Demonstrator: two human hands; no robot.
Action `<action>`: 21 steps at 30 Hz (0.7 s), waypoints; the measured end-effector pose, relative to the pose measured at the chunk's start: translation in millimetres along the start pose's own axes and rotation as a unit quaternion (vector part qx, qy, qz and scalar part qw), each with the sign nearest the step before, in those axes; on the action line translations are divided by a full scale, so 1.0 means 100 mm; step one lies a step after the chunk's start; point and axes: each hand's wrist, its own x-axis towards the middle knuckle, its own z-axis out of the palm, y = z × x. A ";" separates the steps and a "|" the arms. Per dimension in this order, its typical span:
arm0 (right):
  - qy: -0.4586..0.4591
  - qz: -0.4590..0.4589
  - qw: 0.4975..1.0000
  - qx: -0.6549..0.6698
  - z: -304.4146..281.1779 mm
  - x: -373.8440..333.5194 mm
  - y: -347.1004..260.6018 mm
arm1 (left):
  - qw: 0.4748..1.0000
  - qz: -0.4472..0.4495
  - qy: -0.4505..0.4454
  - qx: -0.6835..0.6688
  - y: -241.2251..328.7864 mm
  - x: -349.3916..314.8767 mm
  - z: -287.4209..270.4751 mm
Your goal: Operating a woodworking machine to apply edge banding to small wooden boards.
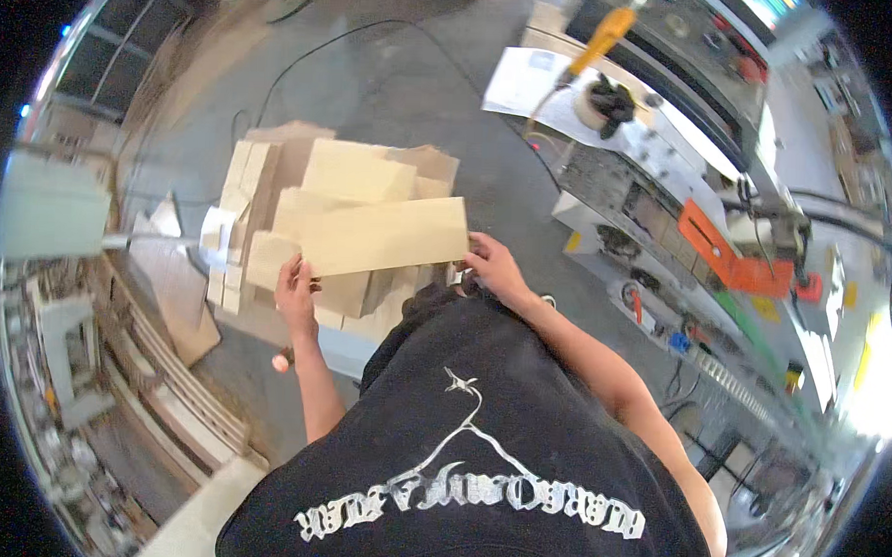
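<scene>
A flat, light tan wooden board (387, 235) spans the space between my two hands, above a stack of similar boards. My left hand (297, 293) pinches its near left corner between thumb and fingers. At the opposite end, my right hand (495, 267) grips the right edge, with the thumb on the near side and some fingers hidden. Beneath lies the stack of pale boards (359, 172), piled unevenly in several layers. More narrow pieces (235, 188) are stacked along its left side.
To the right stands a machine bench (626, 191) bearing paper sheets (520, 80), a tape roll (591, 109) and an orange guard (708, 239). A black cable (376, 23) crosses the floor. Curved wooden parts (172, 377) lie at the left.
</scene>
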 end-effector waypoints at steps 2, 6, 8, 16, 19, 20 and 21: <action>0.075 -0.002 0.997 0.014 -0.39 -0.29 0.00 | 0.990 0.036 -0.134 0.030 0.21 0.09 0.51; 0.238 -0.026 0.968 0.075 -1.16 -0.92 -0.07 | 0.941 0.032 -0.334 0.049 0.38 0.03 1.66; 0.307 -0.048 0.945 0.104 -1.51 -1.10 -0.08 | 0.909 0.020 -0.415 0.029 0.41 -0.09 2.18; 0.537 -0.102 0.822 0.159 -2.54 -1.06 0.09 | 0.879 0.018 -0.475 0.035 0.44 -0.44 3.84; 0.578 -0.130 0.785 0.183 -2.39 -0.97 0.08 | 0.890 0.075 -0.450 0.028 0.22 -0.29 4.00; 0.584 -0.144 0.765 0.231 -2.26 -0.93 0.10 | 0.899 0.105 -0.426 0.024 0.19 -0.25 3.98; 0.592 -0.156 0.740 0.279 -2.19 -0.91 0.13 | 0.901 0.108 -0.419 0.014 0.17 -0.30 3.96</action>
